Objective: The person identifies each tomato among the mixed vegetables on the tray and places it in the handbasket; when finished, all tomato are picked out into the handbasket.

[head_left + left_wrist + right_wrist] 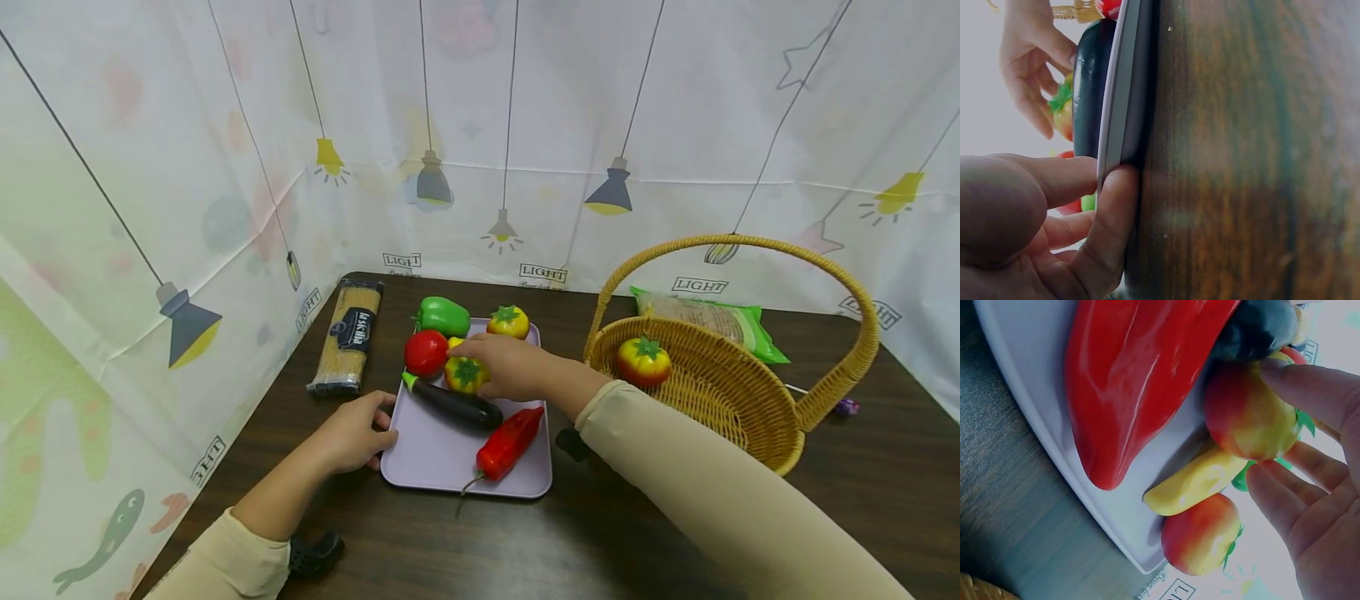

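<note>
My left hand (pixel 356 432) pinches the left rim of a pale lilac tray (pixel 431 467), its thumb and a finger on either side of the edge. Over the tray, my right hand (pixel 513 367) holds a yellow-red tomato (pixel 1250 412) between thumb and fingers. Beside that tomato lies a yellow banana (pixel 1194 484), mostly hidden in the head view. A dark eggplant (pixel 453 406) and a long red pepper (pixel 510 443) lie nearer the front. Around the back are a red tomato (pixel 426 352), a green bell pepper (pixel 442 317) and another yellow-red tomato (pixel 508 322).
On the right stands a wicker basket (pixel 720 400) with a tall handle and one yellow-red tomato (pixel 643 362) inside. Behind it lies a green-edged bag (pixel 697 318). A pasta pack (pixel 347 337) is left of the tray. A purple-wrapped lollipop (pixel 846 407) sits past the basket.
</note>
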`<state>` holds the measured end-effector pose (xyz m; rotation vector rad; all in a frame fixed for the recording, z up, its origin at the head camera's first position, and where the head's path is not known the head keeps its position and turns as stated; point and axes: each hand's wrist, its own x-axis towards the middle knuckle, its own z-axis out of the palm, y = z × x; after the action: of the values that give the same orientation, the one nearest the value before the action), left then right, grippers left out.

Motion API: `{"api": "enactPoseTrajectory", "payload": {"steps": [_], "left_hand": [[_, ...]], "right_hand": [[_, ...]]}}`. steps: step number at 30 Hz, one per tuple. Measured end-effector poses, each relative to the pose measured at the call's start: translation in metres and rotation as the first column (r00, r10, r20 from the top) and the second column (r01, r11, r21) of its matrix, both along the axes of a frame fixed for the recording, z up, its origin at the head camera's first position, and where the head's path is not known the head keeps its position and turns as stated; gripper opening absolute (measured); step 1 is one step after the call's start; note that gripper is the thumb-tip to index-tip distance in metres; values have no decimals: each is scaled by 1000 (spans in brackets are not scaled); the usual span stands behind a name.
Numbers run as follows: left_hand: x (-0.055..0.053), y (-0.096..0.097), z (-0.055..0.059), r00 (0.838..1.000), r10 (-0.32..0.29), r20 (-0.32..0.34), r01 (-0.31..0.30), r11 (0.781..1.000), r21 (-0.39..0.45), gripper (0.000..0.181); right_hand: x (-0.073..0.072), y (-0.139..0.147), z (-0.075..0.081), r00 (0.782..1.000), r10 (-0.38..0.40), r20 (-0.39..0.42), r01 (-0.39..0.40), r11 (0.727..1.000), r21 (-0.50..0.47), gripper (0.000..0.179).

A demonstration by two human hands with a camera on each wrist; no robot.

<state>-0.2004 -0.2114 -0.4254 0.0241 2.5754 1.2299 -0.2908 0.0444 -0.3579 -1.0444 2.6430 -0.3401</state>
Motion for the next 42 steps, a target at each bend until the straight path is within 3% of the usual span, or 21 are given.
{"api": "enactPoseTrajectory", "payload": {"steps": [21,42], "left_hand": [[-1,1,-1,1000,-1,16,1,1000,-7,54],[2,1,2,1000,-1,-2,1,1000,-10,53]], "right_hand": [[-8,2,-15,999,-36,-16,36,999,8,74],[25,27,14,999,-27,21,27,1000,-3,75]]}}
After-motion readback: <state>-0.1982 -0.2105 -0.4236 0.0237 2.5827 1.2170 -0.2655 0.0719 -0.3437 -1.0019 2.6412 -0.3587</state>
